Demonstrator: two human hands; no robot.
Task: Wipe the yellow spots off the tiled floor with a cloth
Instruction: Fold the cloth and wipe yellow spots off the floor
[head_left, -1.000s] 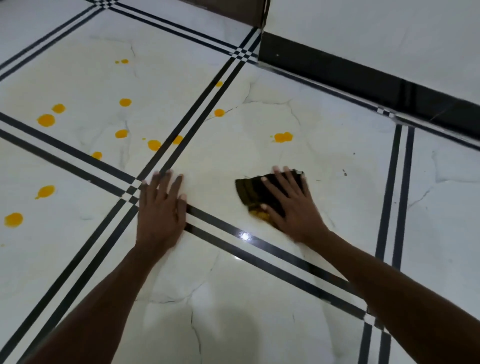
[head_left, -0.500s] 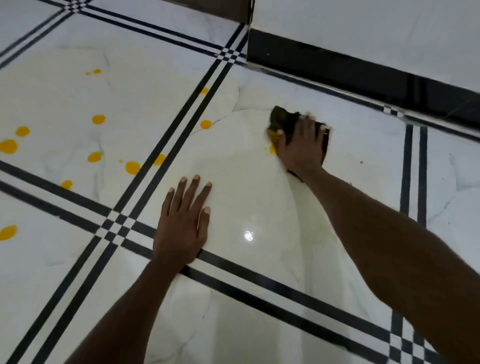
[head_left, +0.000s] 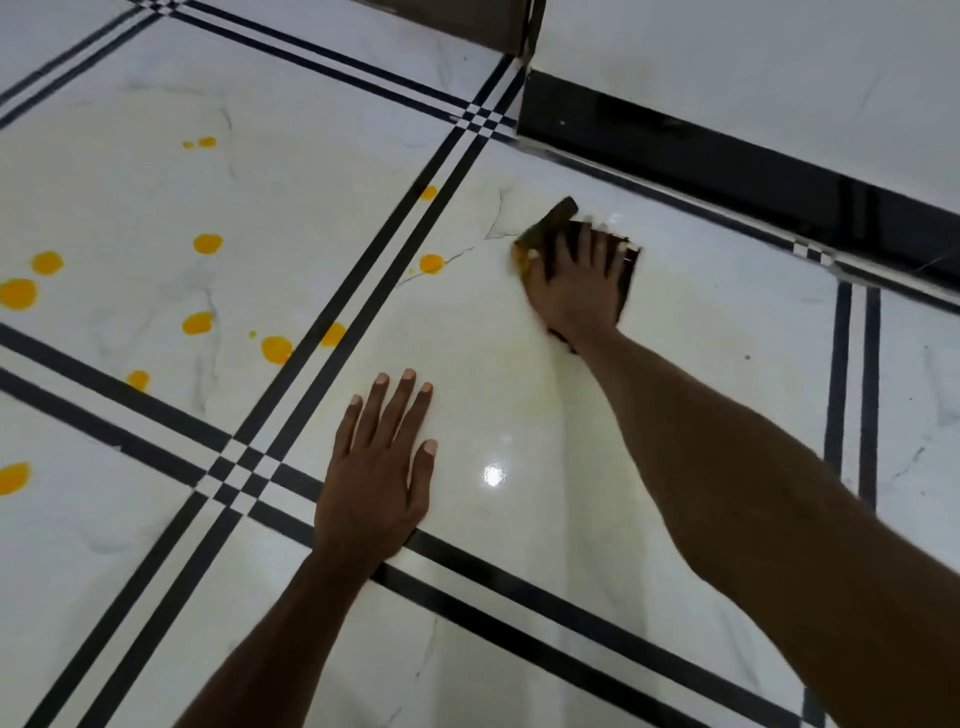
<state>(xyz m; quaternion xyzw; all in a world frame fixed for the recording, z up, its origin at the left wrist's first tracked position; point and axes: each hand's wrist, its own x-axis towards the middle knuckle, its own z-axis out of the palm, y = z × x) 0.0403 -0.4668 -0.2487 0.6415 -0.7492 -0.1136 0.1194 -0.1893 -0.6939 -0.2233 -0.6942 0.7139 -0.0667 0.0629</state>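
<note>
My right hand (head_left: 579, 288) presses flat on a dark brown cloth (head_left: 553, 221) on the white tiled floor (head_left: 701, 332), fingers spread; the cloth's left edge is stained yellow. A pale yellowish smear trails on the tile below the cloth. My left hand (head_left: 379, 467) lies palm down on the same tile, fingers apart, holding nothing. One yellow spot (head_left: 431, 263) sits just left of the cloth near the black tile lines, another yellow spot (head_left: 428, 193) lies on the lines above it. Several more yellow spots (head_left: 208, 243) dot the tile to the left.
A black skirting band (head_left: 727, 171) under a white wall runs along the back right, close to the cloth. Double black lines (head_left: 332, 322) cross the floor between tiles. A brown door or panel edge (head_left: 467, 21) stands at the top.
My right hand slid the cloth away from me toward the wall, over the yellow spot in the tile's middle, which no longer shows. My left hand shifted forward onto the same tile.
</note>
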